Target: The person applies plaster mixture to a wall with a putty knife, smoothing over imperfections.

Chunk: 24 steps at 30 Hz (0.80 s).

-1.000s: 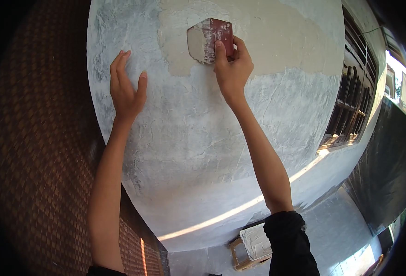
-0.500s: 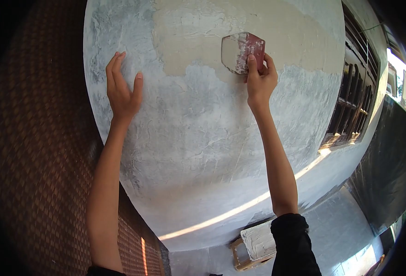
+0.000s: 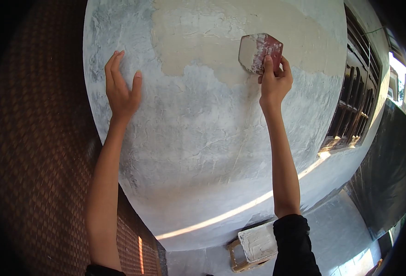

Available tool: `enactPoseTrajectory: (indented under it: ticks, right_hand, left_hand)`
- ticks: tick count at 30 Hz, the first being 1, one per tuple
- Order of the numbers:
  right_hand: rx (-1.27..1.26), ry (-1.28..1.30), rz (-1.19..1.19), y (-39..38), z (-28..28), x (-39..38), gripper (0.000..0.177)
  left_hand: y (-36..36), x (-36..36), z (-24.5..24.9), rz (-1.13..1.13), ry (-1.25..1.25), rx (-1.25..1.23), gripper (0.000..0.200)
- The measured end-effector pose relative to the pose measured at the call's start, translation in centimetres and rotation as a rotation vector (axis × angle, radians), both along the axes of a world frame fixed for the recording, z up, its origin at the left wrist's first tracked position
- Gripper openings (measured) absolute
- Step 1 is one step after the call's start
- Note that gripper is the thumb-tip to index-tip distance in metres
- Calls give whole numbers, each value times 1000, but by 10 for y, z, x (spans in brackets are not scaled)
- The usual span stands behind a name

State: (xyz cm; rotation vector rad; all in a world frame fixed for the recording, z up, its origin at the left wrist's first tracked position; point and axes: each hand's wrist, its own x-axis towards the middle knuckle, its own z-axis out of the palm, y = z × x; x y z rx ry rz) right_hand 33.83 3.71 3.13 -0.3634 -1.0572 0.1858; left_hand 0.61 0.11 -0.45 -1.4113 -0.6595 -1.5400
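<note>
My right hand (image 3: 276, 85) grips a dark red putty scraper (image 3: 273, 48) by its right side, thumb on the near face. Pale putty covers the scraper's left half and smears toward its middle. The tool is up against the grey wall (image 3: 189, 133), over a broad cream patch of putty (image 3: 184, 41) along the upper part. At the left, my left hand (image 3: 122, 89) is raised close to the bare grey plaster, fingers stretched and thumb apart, holding nothing.
A woven brown panel (image 3: 42, 138) runs down the left side. To the right is a dark wooden window (image 3: 352, 96), with a black sheet (image 3: 384, 165) beyond it. Below, a putty-covered board (image 3: 257, 241) rests on a wooden stand (image 3: 236, 255) on the grey floor (image 3: 341, 230).
My right hand has slid the scraper to the right along the wall. My left hand has stayed nearly still.
</note>
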Motion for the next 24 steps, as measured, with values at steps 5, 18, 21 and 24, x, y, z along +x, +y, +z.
enactPoseTrajectory:
  ticks: [5, 18, 21, 24]
  right_hand:
    - [81, -132, 181, -15, 3, -62, 29]
    - [35, 131, -15, -7, 8, -1, 30]
    - [144, -96, 92, -12, 4, -60, 26]
    - [223, -342, 145, -29, -3, -119, 22]
  left_hand:
    - [-1, -1, -1, 20, 11, -6, 57]
    - [-2, 2, 1, 69, 5, -15, 56]
    - [-3, 9, 1, 135, -6, -35, 53]
    - [-2, 25, -2, 103, -134, -74, 51]
